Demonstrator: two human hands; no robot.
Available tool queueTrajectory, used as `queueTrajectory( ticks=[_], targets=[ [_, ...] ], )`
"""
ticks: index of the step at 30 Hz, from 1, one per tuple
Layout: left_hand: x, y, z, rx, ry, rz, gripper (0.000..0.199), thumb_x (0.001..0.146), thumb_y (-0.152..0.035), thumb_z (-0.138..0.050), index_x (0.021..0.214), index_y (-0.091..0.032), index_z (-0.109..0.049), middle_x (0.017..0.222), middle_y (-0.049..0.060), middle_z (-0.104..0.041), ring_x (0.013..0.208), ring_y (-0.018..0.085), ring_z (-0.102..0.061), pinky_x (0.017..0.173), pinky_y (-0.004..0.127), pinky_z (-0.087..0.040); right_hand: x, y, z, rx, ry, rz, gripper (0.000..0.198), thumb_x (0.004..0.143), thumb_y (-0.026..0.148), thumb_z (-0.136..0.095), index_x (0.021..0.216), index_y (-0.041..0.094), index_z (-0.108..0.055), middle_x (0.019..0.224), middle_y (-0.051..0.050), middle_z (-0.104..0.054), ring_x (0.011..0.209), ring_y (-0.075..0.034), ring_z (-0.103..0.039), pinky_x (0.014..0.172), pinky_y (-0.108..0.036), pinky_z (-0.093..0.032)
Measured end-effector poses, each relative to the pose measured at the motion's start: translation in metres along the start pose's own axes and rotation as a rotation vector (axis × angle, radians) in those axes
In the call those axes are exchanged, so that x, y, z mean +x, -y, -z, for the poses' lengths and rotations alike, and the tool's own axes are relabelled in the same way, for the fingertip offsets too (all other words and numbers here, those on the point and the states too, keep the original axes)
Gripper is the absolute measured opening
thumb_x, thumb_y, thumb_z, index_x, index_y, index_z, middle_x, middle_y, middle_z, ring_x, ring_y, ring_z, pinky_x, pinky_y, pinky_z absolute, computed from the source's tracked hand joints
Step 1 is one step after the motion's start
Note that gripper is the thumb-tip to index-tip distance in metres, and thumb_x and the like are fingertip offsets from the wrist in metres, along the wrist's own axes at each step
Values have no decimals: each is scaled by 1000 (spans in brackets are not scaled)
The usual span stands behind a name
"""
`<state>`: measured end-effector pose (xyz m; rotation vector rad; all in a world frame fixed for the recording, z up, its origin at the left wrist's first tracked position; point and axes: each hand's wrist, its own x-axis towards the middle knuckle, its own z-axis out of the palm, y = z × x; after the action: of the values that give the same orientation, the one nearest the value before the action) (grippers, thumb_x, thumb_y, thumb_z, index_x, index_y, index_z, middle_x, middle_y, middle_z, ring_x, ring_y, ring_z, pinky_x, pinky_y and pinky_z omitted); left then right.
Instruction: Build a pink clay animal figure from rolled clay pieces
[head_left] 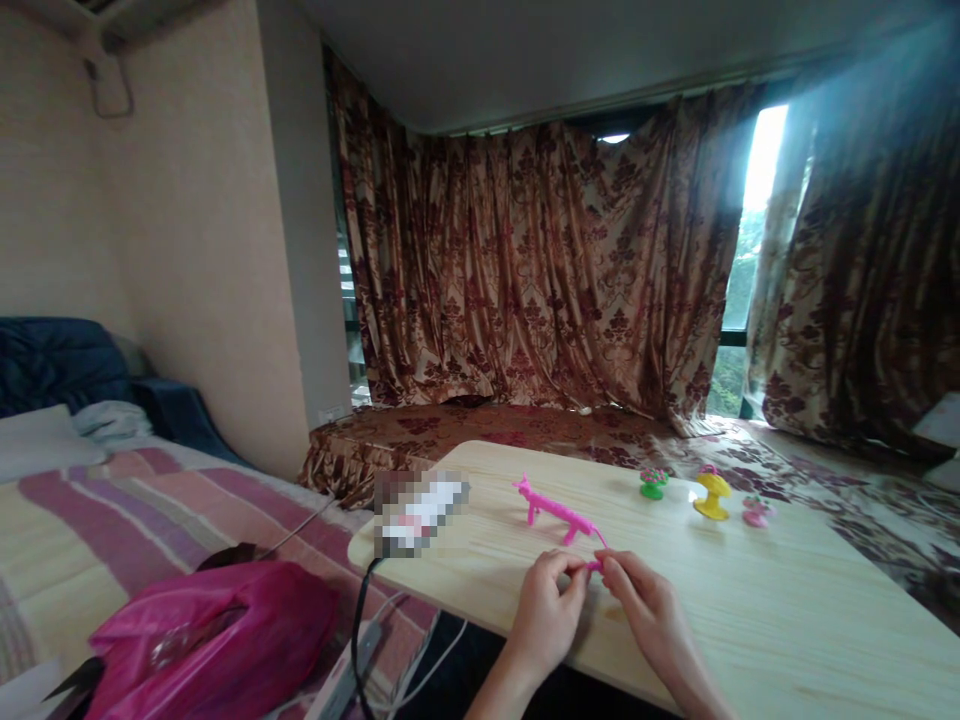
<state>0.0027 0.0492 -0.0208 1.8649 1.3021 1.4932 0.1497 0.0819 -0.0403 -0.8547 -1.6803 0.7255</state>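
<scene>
A bright pink four-legged animal figure [556, 510] stands on the pale wooden table [735, 610], its head towards the back left. From its near end a thin pink strand [600, 537] reaches down to my fingers. Between my two hands is a small pink piece [593, 566], mostly covered by fingertips. My left hand [550, 607] pinches its left end with thumb and forefinger. Opposite, my right hand [651, 608] is closed on the right end. Whether strand and piece are joined, I cannot tell.
Small toy-like figures stand at the back right: one green and pink [653, 483], one yellow [711, 496], one pale pink [757, 511]. A blurred-out flat object [424, 512] with a black cable [358, 620] lies on the left. Beside the table, a pink bag [217, 640] rests on the bed [45, 540].
</scene>
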Motion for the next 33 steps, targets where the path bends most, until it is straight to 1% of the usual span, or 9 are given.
queueTrajectory(
  ticks=[7, 11, 15, 18, 21, 23, 26, 30, 33],
  targets=[
    [1, 3, -1, 3, -15, 21, 17, 83, -21, -51, 82, -18, -68, 86, 5, -68, 84, 17, -61, 80, 26, -46, -1, 2, -2, 24, 14, -12, 28, 83, 42, -56, 87, 16, -66, 74, -6, -70, 69, -20, -65, 62, -29, -53],
    [2, 2, -1, 12, -11, 21, 19, 84, -24, -50, 81, -18, -68, 84, 6, -68, 83, 18, -60, 77, 27, -46, 0, 3, -2, 0, -28, 11, 24, 83, 40, -56, 86, 18, -66, 77, -6, -69, 71, -20, -66, 65, -29, -53],
    [1, -2, 1, 7, 29, 0, 25, 87, -28, -46, 83, -19, -68, 84, 6, -68, 85, 18, -60, 79, 27, -46, 0, 4, -4, -28, -53, 44, 21, 81, 38, -58, 82, 19, -67, 75, -5, -68, 70, -19, -65, 65, -29, -53],
    [1, -3, 1, 9, 53, -8, 26, 88, -31, -46, 80, -18, -68, 82, 5, -67, 85, 18, -60, 78, 26, -45, 0, 8, -4, -42, -30, 72, 19, 81, 36, -58, 82, 20, -68, 74, -4, -66, 69, -18, -63, 65, -28, -53],
    [0, -2, 0, 17, 56, -9, 27, 88, -30, -45, 78, -18, -68, 81, 5, -66, 82, 18, -60, 76, 26, -45, -1, 14, -3, -50, 2, 97, 19, 84, 33, -55, 86, 20, -69, 79, -5, -67, 74, -18, -63, 68, -27, -52],
    [0, -1, 0, 22, 50, -9, 26, 88, -29, -45, 80, -18, -67, 81, 5, -66, 82, 18, -59, 76, 26, -44, -1, 16, -2, -53, 16, 111, 20, 86, 32, -53, 86, 20, -69, 82, -6, -67, 77, -19, -63, 70, -28, -52],
    [-1, -1, 2, 26, 50, -16, 23, 87, -27, -46, 83, -18, -66, 85, 6, -66, 85, 18, -59, 78, 27, -43, -1, 16, -2, -55, 21, 121, 21, 86, 34, -52, 85, 20, -69, 82, -6, -67, 78, -20, -64, 71, -29, -52],
    [-1, -4, 4, 28, 71, -34, 27, 88, -27, -45, 72, -18, -64, 79, 5, -64, 84, 19, -58, 78, 27, -43, -1, 11, -3, -54, 6, 111, 21, 85, 35, -53, 92, 19, -67, 83, -6, -66, 77, -19, -64, 68, -28, -54],
    [-1, -6, 6, 23, 93, -44, 28, 88, -26, -44, 67, -19, -62, 74, 4, -63, 83, 18, -57, 78, 27, -42, 0, 8, -3, -60, 18, 109, 20, 86, 34, -53, 85, 20, -67, 81, -5, -66, 76, -19, -64, 67, -28, -53]
  ],
)
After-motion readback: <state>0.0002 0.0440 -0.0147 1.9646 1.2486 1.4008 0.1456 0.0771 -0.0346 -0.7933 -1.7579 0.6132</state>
